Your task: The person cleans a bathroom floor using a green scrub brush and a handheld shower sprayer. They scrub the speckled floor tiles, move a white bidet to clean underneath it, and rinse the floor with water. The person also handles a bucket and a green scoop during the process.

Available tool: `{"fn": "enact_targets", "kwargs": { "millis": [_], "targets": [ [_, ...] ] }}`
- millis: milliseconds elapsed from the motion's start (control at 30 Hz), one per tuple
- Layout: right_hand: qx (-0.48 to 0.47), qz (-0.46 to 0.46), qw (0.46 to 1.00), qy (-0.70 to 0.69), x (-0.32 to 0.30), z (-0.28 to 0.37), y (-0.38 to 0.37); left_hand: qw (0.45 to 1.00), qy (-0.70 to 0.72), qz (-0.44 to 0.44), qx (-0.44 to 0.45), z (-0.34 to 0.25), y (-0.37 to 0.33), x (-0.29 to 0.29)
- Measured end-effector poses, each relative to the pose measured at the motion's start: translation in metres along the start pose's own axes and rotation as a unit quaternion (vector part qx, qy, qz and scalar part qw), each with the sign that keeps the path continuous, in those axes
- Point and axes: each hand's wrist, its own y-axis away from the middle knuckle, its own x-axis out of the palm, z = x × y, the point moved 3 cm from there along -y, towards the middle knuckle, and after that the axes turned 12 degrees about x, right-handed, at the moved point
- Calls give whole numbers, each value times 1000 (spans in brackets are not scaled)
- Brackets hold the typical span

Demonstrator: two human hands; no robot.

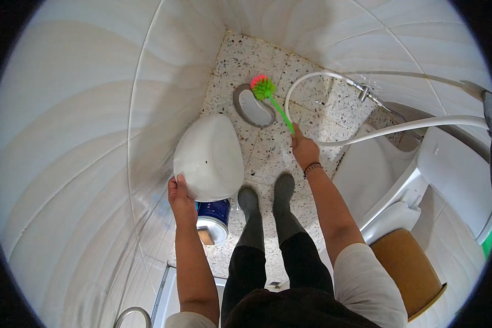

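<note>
A big white bowl (210, 156) is on the left, and my left hand (181, 198) holds its near edge with bent fingers. A grey curved thing (254, 106) lies farther off. My right hand (304, 146) is closed round a green brush (281, 113), its bristles by the grey thing's far end.

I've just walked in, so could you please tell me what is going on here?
The person's left hand holds the edge of a white rounded piece by the wall. The right hand grips a green brush, its bristly head beside a curved, grey-rimmed piece on the speckled floor. A white hose loops nearby.
</note>
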Motion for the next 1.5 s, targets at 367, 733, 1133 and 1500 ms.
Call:
{"fn": "enact_targets", "kwargs": {
  "millis": [367, 733, 1133, 1500],
  "targets": [
    [13, -133, 974, -185, -48, 42, -61, 998, -44, -40, 3, 0, -6, 11],
    [-35, 24, 999, -19, 22, -30, 151, 935, -311, 35, 165, -17, 6, 15],
    [-24, -61, 997, -48, 31, -23, 95, 922, -358, 124, 73, -26, 2, 42],
    [24, -93, 988, -121, -4, 21, 15, 840, -492, 199, 112, -52, 27, 53]
  ]
}}
